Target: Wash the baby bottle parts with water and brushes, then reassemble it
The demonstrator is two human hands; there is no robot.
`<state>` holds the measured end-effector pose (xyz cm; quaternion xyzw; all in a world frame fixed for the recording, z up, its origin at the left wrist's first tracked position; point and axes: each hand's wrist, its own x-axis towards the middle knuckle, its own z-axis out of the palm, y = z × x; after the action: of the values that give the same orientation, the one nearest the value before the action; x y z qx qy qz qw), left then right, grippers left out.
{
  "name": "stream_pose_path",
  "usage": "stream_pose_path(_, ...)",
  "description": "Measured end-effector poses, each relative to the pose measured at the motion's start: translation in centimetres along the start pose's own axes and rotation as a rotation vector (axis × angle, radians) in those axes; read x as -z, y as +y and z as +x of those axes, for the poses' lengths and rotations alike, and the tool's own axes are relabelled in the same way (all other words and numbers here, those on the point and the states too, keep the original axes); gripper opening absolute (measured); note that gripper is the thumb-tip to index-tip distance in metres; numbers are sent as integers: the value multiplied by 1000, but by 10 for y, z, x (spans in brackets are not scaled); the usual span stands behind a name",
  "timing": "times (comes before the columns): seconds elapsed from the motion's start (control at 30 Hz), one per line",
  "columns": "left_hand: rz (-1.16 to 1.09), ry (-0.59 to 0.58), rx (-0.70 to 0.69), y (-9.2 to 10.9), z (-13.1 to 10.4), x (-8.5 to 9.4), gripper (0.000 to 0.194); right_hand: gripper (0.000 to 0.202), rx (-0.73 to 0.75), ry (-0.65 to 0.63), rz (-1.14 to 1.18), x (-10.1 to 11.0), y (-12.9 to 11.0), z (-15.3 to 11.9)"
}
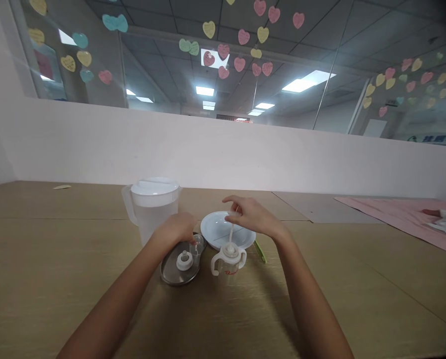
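Observation:
A clear baby bottle point(230, 262) with two white handles stands on the table in front of me. From its top rises a thin white stick point(231, 233), and my right hand point(248, 214) pinches its upper end; whether it is a straw or a brush handle, I cannot tell. My left hand point(180, 228) reaches over an oval metal tray point(176, 279), its fingers closed on the rim of a small clear cup point(198, 247). Beside the cup on the tray sits a bottle nipple point(184, 260) in a white ring.
Behind the tray stands a lidded white pitcher point(153, 204). A white plate point(211, 227) lies behind the bottle, with a green-handled utensil point(260, 252) at its right. Pink cloth point(387, 214) covers the far right. A low white wall point(223, 154) borders the table's back.

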<state>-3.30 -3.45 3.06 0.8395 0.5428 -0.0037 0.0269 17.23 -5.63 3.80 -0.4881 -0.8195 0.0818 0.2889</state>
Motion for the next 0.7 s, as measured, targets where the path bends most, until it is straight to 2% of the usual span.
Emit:
stream_pose_path(0.13,-70,-138,67,-6,13,-10,28,53,-38,-282,-108,-9,4,0)
stream_pose_path(0.2,-126,-220,92,-9,20,-17,29,57,-76,-343,-163,-14,5,2)
stream_pose_path(0.37,-162,-339,145,-15,31,-34,33,60,-116,-361,-229,-23,4,6)
stream_pose_path(0.53,-188,-466,169,-16,38,-42,30,66,-114,-379,-192,-21,4,3)
stream_pose_path(0.63,-177,-464,182,-18,37,-38,26,64,-121,-364,-154,-16,4,1)
stream_pose_path(0.7,-170,-399,167,-20,32,-30,18,58,-117,-329,-123,-13,3,0)
